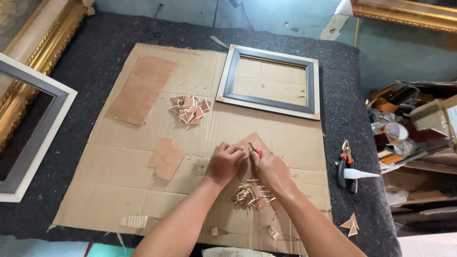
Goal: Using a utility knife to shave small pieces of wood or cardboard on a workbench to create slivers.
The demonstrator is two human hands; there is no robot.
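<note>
My left hand [223, 163] presses its curled fingers down on a small brown board piece [256, 142] lying on the big cardboard sheet [114, 190]. My right hand [270, 166] sits right beside it, gripping a red-handled cutter [255, 151] whose blade rests against that piece. A heap of thin offcuts [252, 195] lies just below both hands. Further up the sheet sits a pile of small brown triangles [190, 109], and a grey and white picture frame [269, 81] with brown corner pieces lies at the top right.
A large brown board [142, 89] and smaller cut squares [165, 158] lie left of my hands. Pliers [344, 164] and a white glue nozzle [360, 174] rest on the dark mat at right. Gold and grey frames lean at the left; cluttered shelves stand at the right.
</note>
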